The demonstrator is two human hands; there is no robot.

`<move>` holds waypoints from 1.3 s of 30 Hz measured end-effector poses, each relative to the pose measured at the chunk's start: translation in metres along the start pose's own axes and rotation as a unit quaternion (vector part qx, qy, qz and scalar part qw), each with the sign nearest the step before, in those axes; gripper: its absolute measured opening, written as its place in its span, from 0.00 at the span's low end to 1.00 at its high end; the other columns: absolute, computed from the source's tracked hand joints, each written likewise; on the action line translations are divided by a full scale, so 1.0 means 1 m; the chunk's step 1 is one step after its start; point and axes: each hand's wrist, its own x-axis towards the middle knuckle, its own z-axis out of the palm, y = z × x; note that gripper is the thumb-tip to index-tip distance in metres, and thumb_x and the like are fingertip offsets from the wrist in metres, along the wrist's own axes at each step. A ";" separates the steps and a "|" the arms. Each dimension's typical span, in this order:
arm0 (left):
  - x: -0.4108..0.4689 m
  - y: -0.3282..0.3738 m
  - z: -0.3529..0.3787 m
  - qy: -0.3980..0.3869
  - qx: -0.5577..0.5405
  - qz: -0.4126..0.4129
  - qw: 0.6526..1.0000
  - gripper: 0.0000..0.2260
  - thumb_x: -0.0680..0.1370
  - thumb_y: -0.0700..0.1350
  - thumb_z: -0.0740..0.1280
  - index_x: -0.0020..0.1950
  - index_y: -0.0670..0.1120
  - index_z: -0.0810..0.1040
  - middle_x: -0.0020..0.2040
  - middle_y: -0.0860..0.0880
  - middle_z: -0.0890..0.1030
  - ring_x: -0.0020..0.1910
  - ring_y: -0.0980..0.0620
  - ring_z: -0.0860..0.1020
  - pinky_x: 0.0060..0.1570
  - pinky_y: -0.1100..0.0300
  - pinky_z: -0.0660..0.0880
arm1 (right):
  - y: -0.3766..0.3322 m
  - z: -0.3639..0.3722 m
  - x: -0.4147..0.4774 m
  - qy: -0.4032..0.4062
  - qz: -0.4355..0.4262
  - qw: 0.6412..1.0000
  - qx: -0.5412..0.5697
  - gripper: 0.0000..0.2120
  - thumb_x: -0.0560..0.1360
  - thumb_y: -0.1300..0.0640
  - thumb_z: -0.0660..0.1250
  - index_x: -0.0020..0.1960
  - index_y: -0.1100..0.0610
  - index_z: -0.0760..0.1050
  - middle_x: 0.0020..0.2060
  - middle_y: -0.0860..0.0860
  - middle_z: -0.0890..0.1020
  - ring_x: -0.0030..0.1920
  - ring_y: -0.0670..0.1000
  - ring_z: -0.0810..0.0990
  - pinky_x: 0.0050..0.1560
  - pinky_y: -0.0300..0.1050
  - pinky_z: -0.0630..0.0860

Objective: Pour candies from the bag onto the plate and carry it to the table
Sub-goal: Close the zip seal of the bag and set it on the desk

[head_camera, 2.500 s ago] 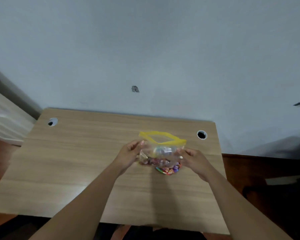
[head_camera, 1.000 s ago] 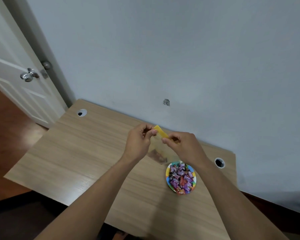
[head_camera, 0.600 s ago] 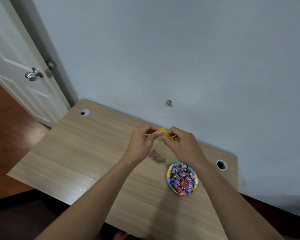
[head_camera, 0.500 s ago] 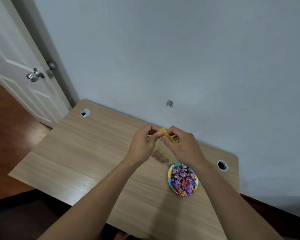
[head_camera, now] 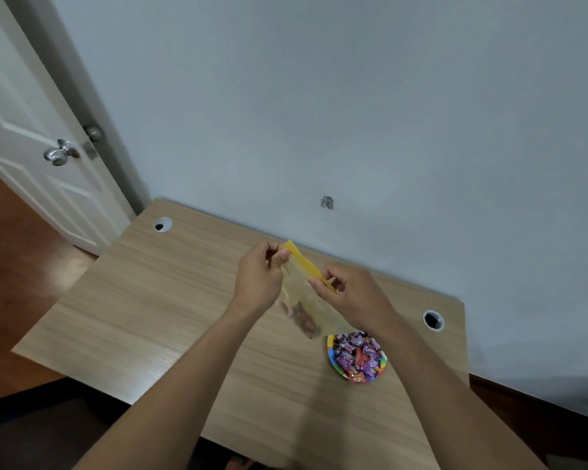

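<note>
A clear zip bag [head_camera: 304, 300] with a yellow seal strip hangs above the wooden table [head_camera: 170, 300], a few candies left in its bottom. My left hand [head_camera: 259, 279] pinches the strip's left end and my right hand [head_camera: 352, 295] pinches its right end. The strip looks pressed flat between my fingers. Below my right wrist sits a small colourful plate [head_camera: 333, 362] piled with purple and red wrapped candies [head_camera: 358, 355].
The table stands against a pale blue wall, with one cable hole [head_camera: 162, 225] at its far left and another cable hole [head_camera: 433, 320] at its far right. A white door [head_camera: 31, 130] with a metal knob [head_camera: 59, 155] is to the left. Brown floor surrounds the table.
Earlier the full bag was held open over the table; now the candies lie on the plate. In the last second my hands drew apart along the yellow strip.
</note>
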 end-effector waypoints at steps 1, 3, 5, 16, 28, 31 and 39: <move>0.000 0.000 -0.002 -0.004 0.005 0.003 1.000 0.05 0.84 0.44 0.70 0.49 0.46 0.82 0.42 0.50 0.86 0.41 0.50 0.82 0.43 0.57 0.78 | 0.001 0.001 -0.001 -0.004 -0.004 1.000 -0.011 0.15 0.81 0.42 0.72 0.39 0.47 0.74 0.30 0.38 0.77 0.29 0.45 0.71 0.33 0.44 0.67; 0.000 -0.001 -0.005 -0.004 0.013 0.003 1.000 0.05 0.84 0.44 0.70 0.49 0.47 0.82 0.41 0.51 0.84 0.38 0.56 0.79 0.40 0.65 0.75 | 0.004 0.003 -0.002 -0.010 -0.006 1.000 -0.026 0.14 0.80 0.42 0.71 0.40 0.47 0.75 0.30 0.38 0.77 0.28 0.46 0.69 0.33 0.45 0.67; 0.001 -0.003 -0.007 -0.001 0.019 -0.002 1.000 0.05 0.85 0.44 0.69 0.50 0.46 0.82 0.41 0.52 0.83 0.35 0.61 0.77 0.36 0.71 0.72 | 0.005 0.003 -0.005 -0.015 -0.008 0.999 -0.033 0.13 0.79 0.42 0.71 0.42 0.49 0.77 0.28 0.38 0.76 0.27 0.46 0.68 0.32 0.45 0.66; 0.011 -0.021 -0.022 0.028 -0.024 -0.072 0.997 0.09 0.85 0.46 0.68 0.52 0.42 0.83 0.43 0.47 0.84 0.41 0.51 0.78 0.42 0.56 0.73 | 0.011 -0.006 -0.013 -0.042 -0.044 0.994 -0.095 0.11 0.83 0.43 0.69 0.46 0.47 0.79 0.34 0.32 0.77 0.31 0.42 0.73 0.32 0.36 0.60; 0.007 -0.065 -0.026 0.015 0.042 -0.116 0.992 0.10 0.85 0.49 0.69 0.50 0.44 0.84 0.41 0.48 0.84 0.39 0.49 0.78 0.41 0.55 0.73 | 0.042 0.024 -0.022 -0.075 0.016 0.978 -0.196 0.23 0.85 0.33 0.57 0.47 0.53 0.72 0.38 0.44 0.75 0.44 0.56 0.80 0.42 0.54 0.73; 0.002 -0.081 -0.031 -0.015 0.085 -0.113 0.990 0.10 0.85 0.48 0.69 0.49 0.43 0.84 0.40 0.49 0.83 0.38 0.50 0.77 0.41 0.55 0.73 | 0.047 0.039 -0.029 -0.108 0.048 0.973 -0.197 0.25 0.84 0.32 0.55 0.49 0.54 0.72 0.41 0.48 0.78 0.49 0.60 0.82 0.44 0.54 0.71; -0.018 -0.130 -0.055 -0.099 0.188 -0.109 0.971 0.10 0.85 0.46 0.68 0.47 0.42 0.82 0.41 0.42 0.88 0.37 0.51 0.82 0.38 0.63 0.73 | 0.063 0.085 -0.050 -0.144 0.095 0.964 -0.200 0.41 0.74 0.21 0.48 0.51 0.55 0.79 0.46 0.58 0.87 0.53 0.62 0.84 0.42 0.52 0.69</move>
